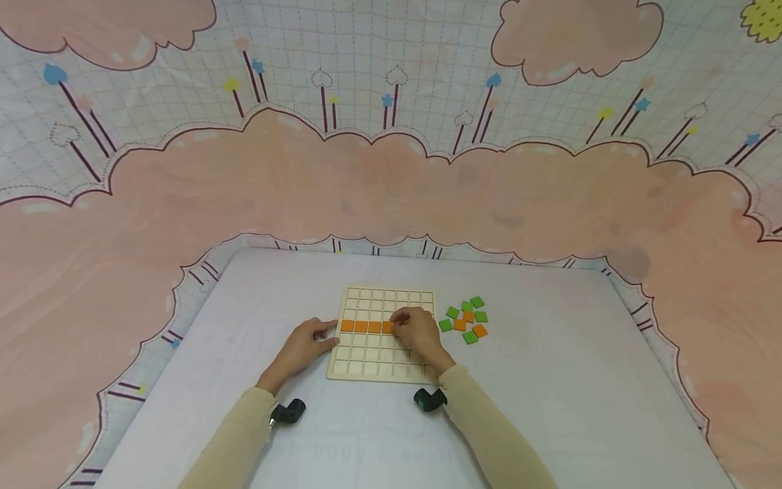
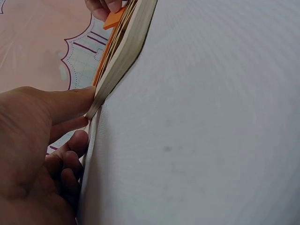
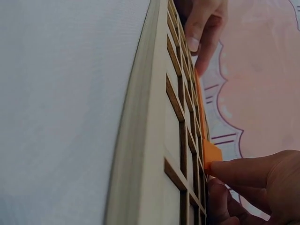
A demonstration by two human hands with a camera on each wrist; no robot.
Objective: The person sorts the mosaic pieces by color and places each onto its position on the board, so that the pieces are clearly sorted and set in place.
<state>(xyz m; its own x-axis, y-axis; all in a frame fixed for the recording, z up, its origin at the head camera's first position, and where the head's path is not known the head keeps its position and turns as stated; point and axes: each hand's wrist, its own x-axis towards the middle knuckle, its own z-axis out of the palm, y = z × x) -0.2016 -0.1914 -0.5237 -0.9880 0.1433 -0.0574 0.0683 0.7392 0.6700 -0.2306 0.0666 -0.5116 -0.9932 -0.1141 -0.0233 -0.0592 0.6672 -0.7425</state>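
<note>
A square wooden grid board [image 1: 366, 352] lies on the table, with several orange square tiles [image 1: 361, 327] set side by side along one of its middle rows. My right hand [image 1: 421, 334] is over the right part of that row. Between its thumb and fingers it pinches an orange tile [image 3: 212, 153], which stands tilted at the row's right end; the same tile [image 2: 113, 18] shows at the top of the left wrist view. At the board's left edge, my left hand [image 1: 307, 345] touches the rim with thumb and forefinger held apart and fairly straight.
To the right of the board lie loose green tiles [image 1: 481, 316] and orange tiles [image 1: 480, 331] in a scattered group. The white tabletop [image 1: 550, 380] meets a cloud-patterned cloth [image 1: 391, 190] behind it. A black wrist camera [image 1: 430, 400] sits by the right sleeve.
</note>
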